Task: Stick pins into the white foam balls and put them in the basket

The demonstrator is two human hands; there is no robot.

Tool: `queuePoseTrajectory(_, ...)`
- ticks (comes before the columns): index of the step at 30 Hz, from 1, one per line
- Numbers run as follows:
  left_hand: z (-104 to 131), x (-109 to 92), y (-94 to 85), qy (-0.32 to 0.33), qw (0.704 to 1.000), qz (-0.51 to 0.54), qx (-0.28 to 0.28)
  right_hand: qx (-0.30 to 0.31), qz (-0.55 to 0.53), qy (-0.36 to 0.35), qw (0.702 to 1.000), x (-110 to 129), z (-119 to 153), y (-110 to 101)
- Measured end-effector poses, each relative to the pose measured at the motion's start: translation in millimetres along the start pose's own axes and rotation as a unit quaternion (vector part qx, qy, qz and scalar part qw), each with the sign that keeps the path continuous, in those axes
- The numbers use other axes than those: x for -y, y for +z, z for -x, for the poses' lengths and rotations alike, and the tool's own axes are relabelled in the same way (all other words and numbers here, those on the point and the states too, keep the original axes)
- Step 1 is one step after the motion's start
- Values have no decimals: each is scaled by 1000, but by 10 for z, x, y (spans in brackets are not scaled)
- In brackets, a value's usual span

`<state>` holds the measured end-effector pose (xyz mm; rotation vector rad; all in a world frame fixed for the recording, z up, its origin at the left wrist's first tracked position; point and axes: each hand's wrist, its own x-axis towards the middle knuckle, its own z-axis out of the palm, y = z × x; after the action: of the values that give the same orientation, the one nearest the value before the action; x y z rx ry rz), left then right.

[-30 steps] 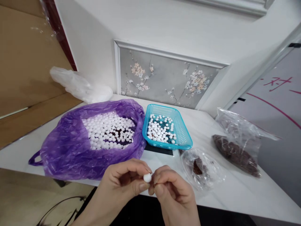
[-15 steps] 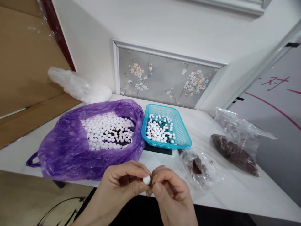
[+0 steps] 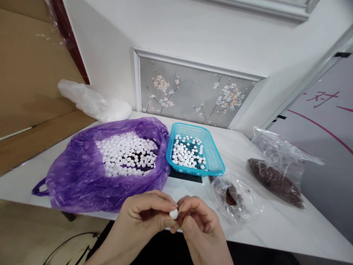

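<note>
Between the thumb and forefinger of my left hand [image 3: 150, 213] is a small white ball [image 3: 173, 214]. My right hand [image 3: 200, 222] is closed in a pinch beside the ball, its fingertips close against it; what they hold, if anything, is too small to make out. Both hands are over the table's front edge. Beyond my left hand lies a purple plastic bag [image 3: 82, 180], its mouth spread over many such white balls [image 3: 118, 151]. A turquoise plastic basket [image 3: 216, 156] to its right holds more white balls [image 3: 184, 154].
A clear bag [image 3: 248, 206] with a little brown material lies right of my hands. Farther right stands a zip bag [image 3: 275, 180] filled with dark brown stuff. A whitish plastic bag [image 3: 96, 105] is at the back left. The white table [image 3: 278, 221] meets a wall behind.
My right fingers have shifted slightly around the ball, the forefinger now nearer its side. The ball stays in my left hand. The view has moved a little.
</note>
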<state>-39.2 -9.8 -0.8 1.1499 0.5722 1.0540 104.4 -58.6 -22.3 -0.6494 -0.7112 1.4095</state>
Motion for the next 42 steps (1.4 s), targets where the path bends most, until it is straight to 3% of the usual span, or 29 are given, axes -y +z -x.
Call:
queuePoseTrajectory(9,11,-1,15,-11,1000,7,5,-19,-24,9,1000,-9,7,15)
queuePoseTrajectory(23,-1,-65,26,-22,999,-20,21,20,-76,65,995,-39,-25,-1)
queuePoseTrajectory(30,-2,-10,7,-55,997,28,42,30,-46,91,994,-13,-12,-31)
queuePoseTrajectory(34,12,41,4,-57,995,68,45,53,-69,77,993,26,7,-40)
queuePoseTrajectory(42,16,21,34,-42,998,21,31,14,-29,58,998,39,16,-12)
